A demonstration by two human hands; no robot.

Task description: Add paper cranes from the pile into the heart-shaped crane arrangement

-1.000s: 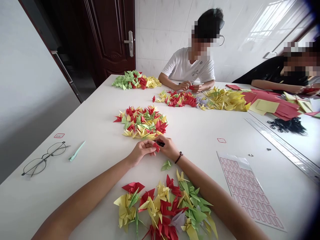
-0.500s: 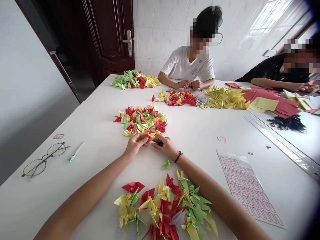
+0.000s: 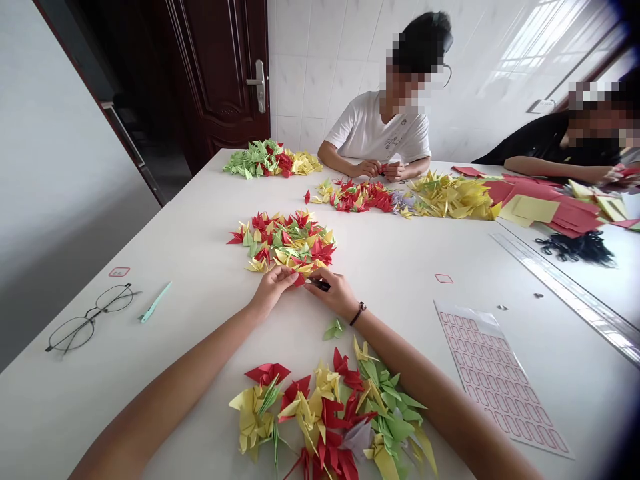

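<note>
Near the middle of the table, my left hand point(image 3: 274, 291) pinches a red paper crane point(image 3: 299, 281) between thumb and fingers. My right hand point(image 3: 334, 291), a dark band on its wrist, is closed on a small black tool point(image 3: 320, 285). The tool's tip points at the crane, but the fingers hide most of its shape. Just beyond both hands lies a pile of red, yellow and green folded cranes point(image 3: 285, 241). A second, looser pile point(image 3: 325, 407) spreads between my forearms. One green folded piece point(image 3: 334, 329) sits apart, close to my right wrist.
Eyeglasses point(image 3: 90, 317) and a mint-green stick-like tool point(image 3: 155, 302) lie to the left. A label sheet point(image 3: 500, 373) and a clear ruler point(image 3: 565, 293) are on the right. Across the table, two people work beside heaps of cranes point(image 3: 450, 195) and coloured paper point(image 3: 550, 203).
The red crane has turned slightly in my left hand, showing a flatter face. Both hands stay almost in the same place, and the view has shifted a little.
</note>
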